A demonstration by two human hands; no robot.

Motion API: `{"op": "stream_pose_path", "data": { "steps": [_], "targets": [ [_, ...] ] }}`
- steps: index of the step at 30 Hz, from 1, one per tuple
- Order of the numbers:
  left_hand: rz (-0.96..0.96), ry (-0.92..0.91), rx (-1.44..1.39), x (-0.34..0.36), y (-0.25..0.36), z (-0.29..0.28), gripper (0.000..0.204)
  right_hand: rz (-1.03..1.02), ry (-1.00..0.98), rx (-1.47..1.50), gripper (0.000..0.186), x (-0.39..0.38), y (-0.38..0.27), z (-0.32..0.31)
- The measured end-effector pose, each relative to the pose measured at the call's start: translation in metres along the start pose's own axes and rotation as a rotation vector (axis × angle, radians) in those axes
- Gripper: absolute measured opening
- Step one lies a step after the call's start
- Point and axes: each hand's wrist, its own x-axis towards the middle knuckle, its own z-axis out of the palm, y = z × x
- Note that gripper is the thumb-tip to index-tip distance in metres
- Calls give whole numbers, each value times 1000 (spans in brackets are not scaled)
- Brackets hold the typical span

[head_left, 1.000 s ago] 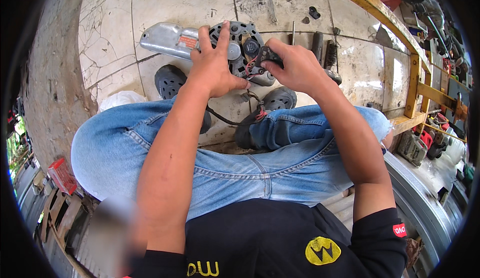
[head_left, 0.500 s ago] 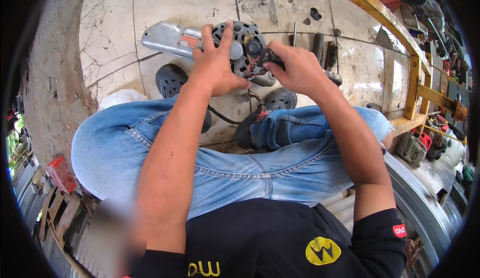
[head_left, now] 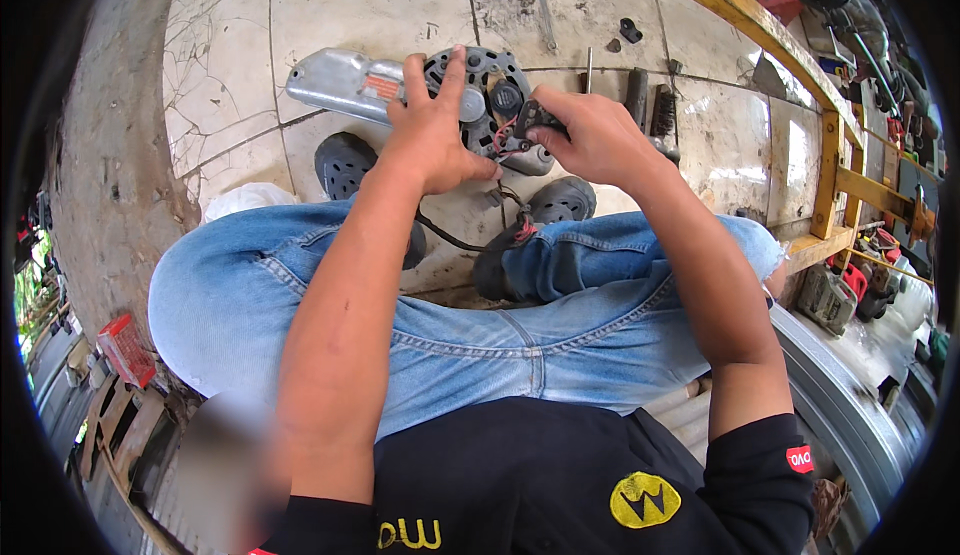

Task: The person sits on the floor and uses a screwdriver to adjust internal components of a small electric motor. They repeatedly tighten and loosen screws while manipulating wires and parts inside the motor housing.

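A person's left hand (head_left: 428, 145) spreads across a slotted metal housing (head_left: 472, 107) on the tiled floor (head_left: 350, 5), upper center of frame; the right hand (head_left: 602, 141) pinches a dark part (head_left: 533, 117). Reddish wires (head_left: 503, 139) exposed, work appears unfinished.

1. Pretty bright overall, looks like daylight; greenery (head_left: 42, 280) over at 9 o'clock is close to blown out.
2. Harsh glare on the tiles (head_left: 735, 167) between 2 and 3.
3. Shadows are soft, though the shirt (head_left: 530, 460) at 6 goes nearly black.
4. Left hand (head_left: 432, 140) at 11 and right hand (head_left: 600, 135) near 1 look decently crisp.
5. Fisheye curves the rail (head_left: 840, 395) at 4; black rim.
6. Smeary blur (head_left: 220, 465) around 8.
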Motion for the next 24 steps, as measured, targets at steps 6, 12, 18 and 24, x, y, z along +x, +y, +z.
{"op": "stream_pose_path", "data": {
  "steps": [6, 12, 18, 24],
  "targets": [
    [-18, -19, 0, -1, 1, 1, 147, 70, 22, 21, 26, -5, -4, 4],
    [-35, -22, -18, -3, 3, 2, 147, 159, 20, 36, 25, -7, -9, 7],
    [-11, -38, -28, -2, 2, 0, 145, 133, -30, 10, 26, -4, -11, 1],
    [-15, -3, -32, -4, 3, 0, 145, 126, -22, 17, 25, -2, -8, -1]
  ]
}}
